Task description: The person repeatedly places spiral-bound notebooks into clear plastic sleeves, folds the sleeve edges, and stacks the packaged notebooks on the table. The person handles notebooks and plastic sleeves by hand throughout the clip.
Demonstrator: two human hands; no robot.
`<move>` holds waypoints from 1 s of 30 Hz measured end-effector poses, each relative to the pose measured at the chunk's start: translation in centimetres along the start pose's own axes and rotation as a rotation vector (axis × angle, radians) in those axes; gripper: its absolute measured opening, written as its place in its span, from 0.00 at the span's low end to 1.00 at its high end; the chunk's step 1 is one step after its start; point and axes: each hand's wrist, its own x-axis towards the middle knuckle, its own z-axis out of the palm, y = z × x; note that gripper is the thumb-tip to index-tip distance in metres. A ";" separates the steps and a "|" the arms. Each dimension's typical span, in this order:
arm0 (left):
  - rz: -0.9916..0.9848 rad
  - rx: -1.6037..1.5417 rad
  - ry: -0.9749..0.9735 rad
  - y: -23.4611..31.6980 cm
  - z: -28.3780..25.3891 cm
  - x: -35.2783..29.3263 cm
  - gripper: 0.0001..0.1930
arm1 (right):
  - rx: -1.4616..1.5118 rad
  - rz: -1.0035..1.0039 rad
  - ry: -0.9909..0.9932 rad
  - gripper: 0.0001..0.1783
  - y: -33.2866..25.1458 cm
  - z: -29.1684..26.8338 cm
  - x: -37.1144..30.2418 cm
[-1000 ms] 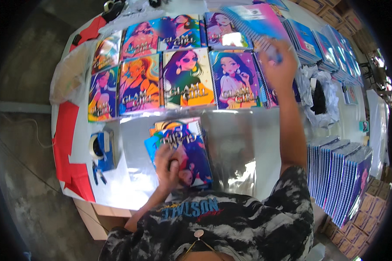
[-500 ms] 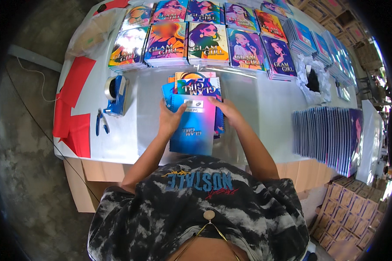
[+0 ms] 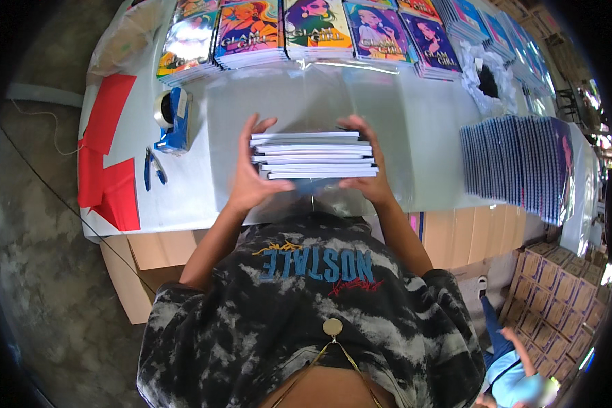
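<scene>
Left hand [image 3: 246,178] and right hand [image 3: 381,175], half-curled, grip the notebooks [image 3: 313,158] between them, seemingly keeping uneven edges together.

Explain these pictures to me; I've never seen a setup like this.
There is no robot here: the bare hands belong to the person wearing the camera. It sits on their head and looks down through a wide fisheye lens, so straight edges bend and the rim goes dark. Picture left is their left.

The left hand and right hand grip opposite ends of a stack of notebooks, its pale page edges facing the camera. Around it on the white table are a blue tape dispenser, a small blue-handled tool, red flat pieces, illustrated notebook piles along the far side and a spiral-bound row at right.
</scene>
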 end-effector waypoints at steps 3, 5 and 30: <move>-0.052 0.004 0.059 -0.1 2.3 0.0 0.63 | 0.011 0.044 0.083 0.52 0.3 1.0 -0.4; -0.026 0.005 0.062 -0.2 2.0 0.2 0.61 | -0.033 0.041 0.162 0.53 0.3 1.0 -0.2; -0.030 0.444 -0.096 -11.1 0.2 -3.0 0.35 | -0.110 0.174 0.088 0.45 5.9 -1.1 -3.1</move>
